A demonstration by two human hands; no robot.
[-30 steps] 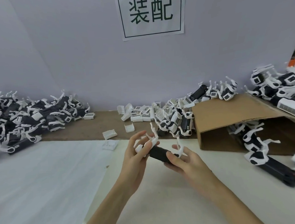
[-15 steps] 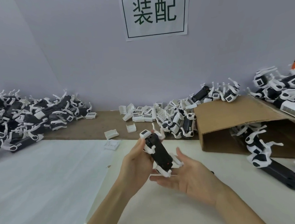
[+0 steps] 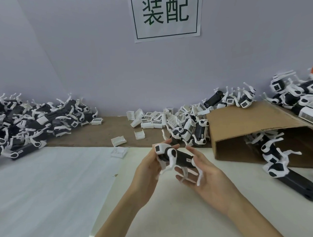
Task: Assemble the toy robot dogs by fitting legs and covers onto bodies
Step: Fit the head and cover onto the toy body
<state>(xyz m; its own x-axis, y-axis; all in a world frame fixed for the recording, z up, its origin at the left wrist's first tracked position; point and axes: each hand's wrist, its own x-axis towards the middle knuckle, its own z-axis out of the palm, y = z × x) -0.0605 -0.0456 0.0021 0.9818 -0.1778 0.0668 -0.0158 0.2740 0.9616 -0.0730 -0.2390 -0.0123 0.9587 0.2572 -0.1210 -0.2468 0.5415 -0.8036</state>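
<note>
Toy robot dog [image 3: 177,156]: held above the white table [image 3: 156,217], our left hand [image 3: 150,165] curled round its head end, right hand [image 3: 203,172] open-fingered beneath the legs; we would brace the body before pressing a cover [image 3: 118,141] on.

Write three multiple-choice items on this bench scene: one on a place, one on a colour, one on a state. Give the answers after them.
1. Where is the cardboard box?
A. On the person's right, lying on its side
B. On the person's left, upright
C. Hanging on the wall

2. What colour are the legs of the toy dog being held?
A. Red
B. White
C. Green

3. How does the right hand lie?
A. Clenched in a fist
B. Flat on the table
C. Open, palm up, under the dog's legs

Answers: 1 A, its open mouth faces the person. 2 B, white legs on a black body. 3 C, fingers spread below the legs while the left hand grips the head end.
</note>
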